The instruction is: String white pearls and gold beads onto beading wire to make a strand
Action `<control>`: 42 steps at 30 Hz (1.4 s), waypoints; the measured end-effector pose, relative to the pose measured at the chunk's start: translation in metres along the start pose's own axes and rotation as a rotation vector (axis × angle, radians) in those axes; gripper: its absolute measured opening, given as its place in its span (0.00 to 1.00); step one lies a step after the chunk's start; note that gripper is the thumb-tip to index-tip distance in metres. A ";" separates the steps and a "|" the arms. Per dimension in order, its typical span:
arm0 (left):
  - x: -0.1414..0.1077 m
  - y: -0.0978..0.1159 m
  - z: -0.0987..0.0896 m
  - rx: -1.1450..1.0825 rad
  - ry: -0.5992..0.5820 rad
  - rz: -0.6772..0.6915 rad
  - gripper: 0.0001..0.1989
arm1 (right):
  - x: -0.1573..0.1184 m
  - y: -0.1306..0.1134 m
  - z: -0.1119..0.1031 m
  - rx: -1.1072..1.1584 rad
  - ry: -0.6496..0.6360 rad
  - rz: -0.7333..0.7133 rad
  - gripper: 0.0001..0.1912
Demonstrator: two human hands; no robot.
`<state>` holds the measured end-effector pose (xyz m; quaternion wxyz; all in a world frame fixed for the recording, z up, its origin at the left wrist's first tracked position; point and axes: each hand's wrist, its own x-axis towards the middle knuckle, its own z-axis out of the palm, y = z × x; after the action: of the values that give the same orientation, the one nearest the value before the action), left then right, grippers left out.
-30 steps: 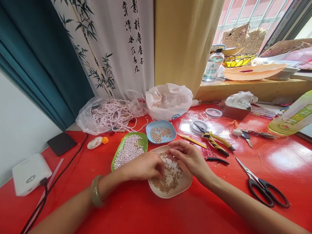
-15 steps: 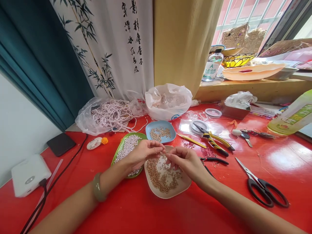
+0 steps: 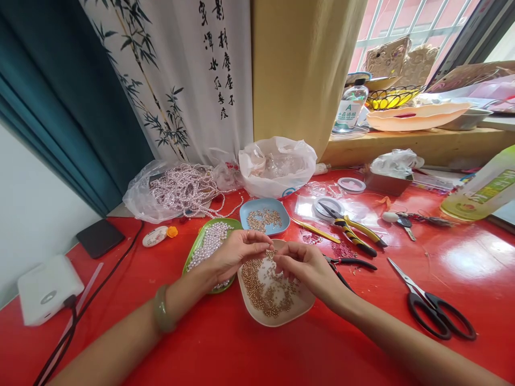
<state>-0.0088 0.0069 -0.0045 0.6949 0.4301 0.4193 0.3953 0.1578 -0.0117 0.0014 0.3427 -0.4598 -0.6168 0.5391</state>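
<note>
My left hand is closed in a pinch above the cream dish, thumb against fingertips. Close by on the right, my right hand pinches too, its fingertips almost meeting the left ones. Whatever lies between the fingertips is too small to make out. Below both hands, the cream dish holds many small gold beads. Partly behind my left hand sits a green dish of white pearl beads. A blue dish with gold beads stands just beyond the fingertips.
To the right lie yellow tweezers, yellow-black pliers, a second pair of pliers and black-handled scissors. Bags of pearl strands and clear pieces line the back. A white box with a cable stands at left.
Both hands keep their pinch over the cream dish, with barely any finger movement. The whole view has shifted very slightly.
</note>
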 end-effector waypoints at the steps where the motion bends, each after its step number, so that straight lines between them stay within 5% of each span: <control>1: 0.000 0.000 0.000 -0.004 0.003 0.001 0.07 | 0.000 0.000 0.000 -0.003 0.001 0.002 0.06; 42: -0.002 0.000 0.005 0.139 0.004 0.135 0.06 | 0.004 0.009 0.000 0.023 -0.036 -0.053 0.08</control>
<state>-0.0052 0.0039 -0.0026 0.6344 0.5038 0.4169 0.4122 0.1587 -0.0082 -0.0074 0.3509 -0.4294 -0.6287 0.5452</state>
